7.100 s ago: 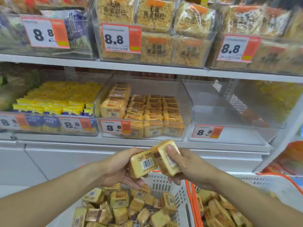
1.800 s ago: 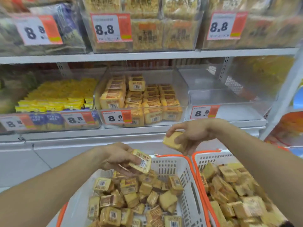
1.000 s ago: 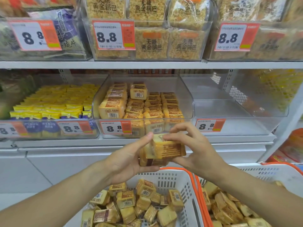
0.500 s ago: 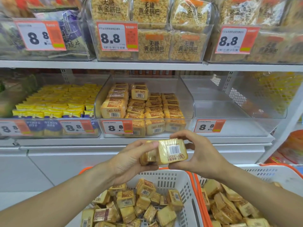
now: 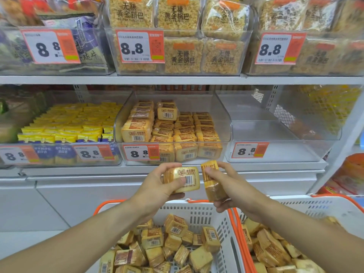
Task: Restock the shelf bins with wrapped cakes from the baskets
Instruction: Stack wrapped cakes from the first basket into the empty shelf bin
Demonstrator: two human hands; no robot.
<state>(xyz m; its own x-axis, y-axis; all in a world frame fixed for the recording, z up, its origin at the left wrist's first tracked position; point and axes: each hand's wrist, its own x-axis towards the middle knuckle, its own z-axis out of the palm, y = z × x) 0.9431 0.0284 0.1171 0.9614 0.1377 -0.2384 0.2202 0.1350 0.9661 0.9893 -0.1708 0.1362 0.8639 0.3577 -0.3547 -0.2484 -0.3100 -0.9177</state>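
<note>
Left hand (image 5: 157,186) first: thumb across the barcode face, fingers curled behind, gripping a wrapped cake (image 5: 184,179) flat-on to the camera, possibly with another stacked behind it, hard to tell. Right hand (image 5: 226,186) just beside it, thumb on the top corner and fingers wrapped underneath, pinching a second cake (image 5: 211,181) turned edge-on and tilted. The two cakes sit almost touching, up in the air in front of the shelf edge, just below the middle bin's front wall.

Out from there: the middle bin (image 5: 220,115), clear plastic, carries neat rows of the same cakes (image 5: 185,133), with a taller stack along its left wall and one cake standing upright on top toward the back. The right bin (image 5: 275,131) beside it shows only its clear walls and floor. The left bin holds yellow packets (image 5: 74,123). Price tags (image 5: 140,152) reading 8.8 hang on each bin's front.

Down below, a white basket (image 5: 226,233) with orange rim holds a loose jumble of cakes, and a second basket (image 5: 325,209) touches its right side, also piled with them. The upper shelf carries bags of rice crackers (image 5: 183,56).
</note>
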